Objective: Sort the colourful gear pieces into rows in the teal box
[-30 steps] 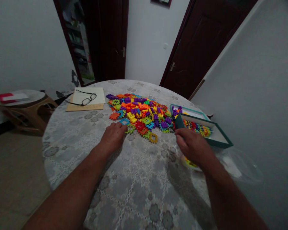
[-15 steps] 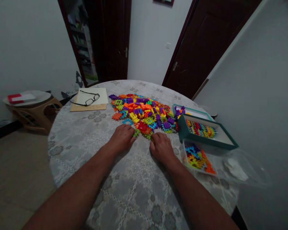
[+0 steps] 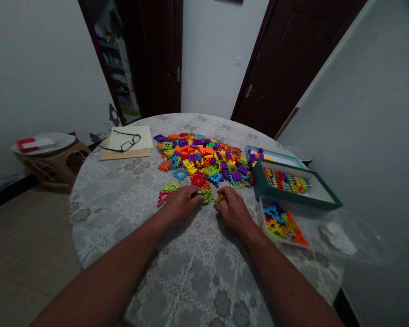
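My left hand (image 3: 182, 202) is closed at the near edge of a pile of colourful plastic building pieces (image 3: 204, 154). Its thumb and forefinger pinch a light green toothed piece (image 3: 206, 196). Close by on the right, my right hand (image 3: 236, 208) has its fingers curled round a dark yellow toothed piece (image 3: 220, 200). A red toothed piece (image 3: 163, 197) and a yellow-green one (image 3: 171, 186) lie against the left side of my left hand, partly covered by it. Just beyond both hands is a red square piece (image 3: 198, 178).
On the right stand a green-edged box (image 3: 293, 200) of colourful pieces and a clear plastic tub (image 3: 282, 243) with more pieces, beside a transparent lid (image 3: 364, 240). Eyeglasses (image 3: 127, 145) rest on papers (image 3: 143, 136) at the left. A patterned cloth covers the round table (image 3: 187, 281).
My left hand has moved right, towards my right hand. The red and yellow-green pieces now show at its left. A dark yellow piece now shows in my right hand's fingers.
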The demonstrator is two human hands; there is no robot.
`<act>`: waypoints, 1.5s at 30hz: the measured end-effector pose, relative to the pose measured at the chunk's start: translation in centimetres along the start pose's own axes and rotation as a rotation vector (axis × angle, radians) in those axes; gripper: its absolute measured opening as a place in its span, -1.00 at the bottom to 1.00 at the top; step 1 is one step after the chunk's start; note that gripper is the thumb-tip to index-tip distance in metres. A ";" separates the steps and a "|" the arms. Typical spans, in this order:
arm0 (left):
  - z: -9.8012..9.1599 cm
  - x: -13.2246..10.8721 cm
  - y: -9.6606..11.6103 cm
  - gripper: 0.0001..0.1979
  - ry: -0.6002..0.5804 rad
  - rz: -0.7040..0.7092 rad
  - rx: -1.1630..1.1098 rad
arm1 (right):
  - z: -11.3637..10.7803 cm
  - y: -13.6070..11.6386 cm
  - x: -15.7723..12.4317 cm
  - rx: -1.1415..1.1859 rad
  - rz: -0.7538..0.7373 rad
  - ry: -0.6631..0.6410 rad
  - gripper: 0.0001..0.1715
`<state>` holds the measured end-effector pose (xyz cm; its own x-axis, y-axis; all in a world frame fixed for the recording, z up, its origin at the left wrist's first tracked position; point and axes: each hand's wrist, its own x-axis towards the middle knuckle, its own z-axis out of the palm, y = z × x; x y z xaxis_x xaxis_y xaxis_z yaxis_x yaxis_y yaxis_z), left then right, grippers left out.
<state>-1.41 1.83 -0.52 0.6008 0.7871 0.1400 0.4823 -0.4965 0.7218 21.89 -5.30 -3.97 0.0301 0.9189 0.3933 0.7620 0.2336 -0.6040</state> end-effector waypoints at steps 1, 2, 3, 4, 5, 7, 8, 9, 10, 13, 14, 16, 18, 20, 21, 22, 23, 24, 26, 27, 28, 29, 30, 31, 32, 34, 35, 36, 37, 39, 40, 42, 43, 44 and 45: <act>0.0 0.0 0.0 -0.80 -0.011 -0.021 -0.009 | -0.2 -0.1 0.0 0.018 0.004 0.000 -0.56; -0.1 0.1 0.0 -0.81 -0.020 -0.038 -0.019 | -0.4 -0.3 0.1 0.037 -0.001 0.001 -0.57; -0.1 0.1 -0.1 -0.81 -0.025 -0.049 -0.033 | -0.5 -0.6 0.1 0.059 -0.018 0.000 -0.57; -0.2 0.2 -0.1 -0.81 -0.029 -0.053 -0.052 | -0.7 -0.8 0.1 0.084 -0.044 -0.002 -0.56; -0.2 0.2 -0.1 -0.80 -0.035 -0.051 -0.073 | -0.8 -1.1 0.1 0.112 -0.075 -0.006 -0.54; -0.3 0.2 0.0 -0.78 -0.058 -0.029 -0.127 | -0.8 -1.6 0.1 0.160 -0.139 -0.012 -0.51; -0.3 0.1 0.1 -0.77 -0.073 -0.017 -0.159 | -0.7 -1.8 0.0 0.173 -0.164 -0.015 -0.50; -0.4 0.1 0.1 -0.74 -0.091 -0.006 -0.189 | -0.6 -2.0 0.0 0.175 -0.182 -0.016 -0.48; -0.4 0.1 0.2 -0.70 -0.106 0.003 -0.214 | -0.3 -2.1 0.0 0.166 -0.194 -0.016 -0.46; -0.4 0.1 0.2 -0.61 -0.157 0.000 -0.262 | 0.7 -2.2 -0.1 0.106 -0.212 -0.005 -0.41; -0.4 0.1 0.1 -0.61 -0.182 -0.012 -0.275 | 1.1 -2.2 -0.1 0.089 -0.215 -0.007 -0.40; -0.3 0.2 -0.1 -0.67 -0.225 -0.038 -0.306 | 1.7 -2.2 -0.1 0.072 -0.215 -0.016 -0.41; -0.1 0.2 -0.4 -0.73 -0.245 -0.048 -0.333 | 2.0 -2.4 0.0 0.074 -0.210 -0.036 -0.44; -0.1 0.2 -0.7 -0.73 -0.238 -0.040 -0.351 | 2.1 -2.7 0.0 0.087 -0.214 -0.055 -0.48; -0.2 0.2 -0.8 -0.73 -0.232 -0.036 -0.349 | 2.0 -2.8 0.0 0.098 -0.219 -0.061 -0.49; -0.3 0.2 -0.9 -0.74 -0.222 -0.037 -0.332 | 1.9 -2.8 0.0 0.110 -0.223 -0.061 -0.49; -0.6 0.1 -1.0 -0.76 -0.203 -0.042 -0.299 | 1.7 -2.8 0.1 0.118 -0.221 -0.054 -0.50; -0.9 0.1 -1.2 -0.79 -0.173 -0.049 -0.254 | 1.6 -2.7 0.1 0.114 -0.214 -0.041 -0.51; -1.6 0.1 -1.5 -0.84 -0.101 -0.056 -0.174 | 1.4 -2.4 0.1 0.056 -0.189 -0.018 -0.57; -2.0 0.1 -1.7 -0.85 -0.068 -0.052 -0.155 | 1.4 -2.2 0.1 0.002 -0.177 -0.018 -0.62; -2.3 0.1 -1.9 -0.86 -0.045 -0.044 -0.152 | 1.4 -2.0 0.0 -0.061 -0.167 -0.029 -0.68; -2.5 0.1 -2.1 -0.87 -0.038 -0.034 -0.159 | 1.4 -2.0 0.0 -0.125 -0.156 -0.048 -0.73; -2.6 0.1 -2.3 -0.86 -0.042 -0.027 -0.170 | 1.4 -2.0 -0.1 -0.186 -0.141 -0.069 -0.75; -2.6 0.1 -2.4 -0.85 -0.053 -0.024 -0.181 | 1.4 -2.1 -0.2 -0.242 -0.123 -0.089 -0.76; -2.6 0.1 -2.4 -0.83 -0.072 -0.024 -0.192 | 1.4 -2.4 -0.3 -0.293 -0.106 -0.107 -0.77; -2.4 0.1 -2.3 -0.79 -0.122 -0.027 -0.223 | 1.2 -2.9 -0.4 -0.388 -0.083 -0.138 -0.82; -2.3 0.1 -2.2 -0.78 -0.141 -0.030 -0.235 | 1.0 -3.1 -0.4 -0.429 -0.077 -0.151 -0.85; -2.2 0.0 -2.0 -0.77 -0.158 -0.032 -0.236 | 0.8 -3.2 -0.4 -0.462 -0.076 -0.163 -0.90; -2.2 0.0 -1.7 -0.77 -0.175 -0.035 -0.222 | 0.6 -3.1 -0.4 -0.484 -0.077 -0.173 -0.95; -2.0 -0.1 -1.2 -0.78 -0.185 -0.036 -0.160 | 0.1 -2.6 -0.2 -0.495 -0.066 -0.177 -0.90; -1.9 -0.2 -0.9 -0.78 -0.183 -0.030 -0.121 | -0.2 -2.3 -0.1 -0.485 -0.055 -0.174 -0.84; -1.7 -0.3 -0.3 -0.79 -0.161 -0.004 -0.058 | -0.6 -1.7 -0.1 -0.449 -0.040 -0.165 -0.82; -1.6 -0.4 0.0 -0.78 -0.147 0.012 -0.038 | -0.8 -1.6 -0.1 -0.430 -0.044 -0.163 -0.85; -1.6 -0.4 0.1 -0.78 -0.138 0.026 -0.023 | -1.0 -1.6 -0.2 -0.416 -0.060 -0.167 -0.88; -1.5 -0.5 0.2 -0.77 -0.137 0.034 -0.015 | -1.1 -1.7 -0.3 -0.409 -0.082 -0.176 -0.86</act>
<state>-2.54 1.90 0.60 0.6985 0.7121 0.0713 0.4513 -0.5156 0.7284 21.28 -6.34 -2.30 -0.1243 0.9509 0.2834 0.9513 0.1954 -0.2385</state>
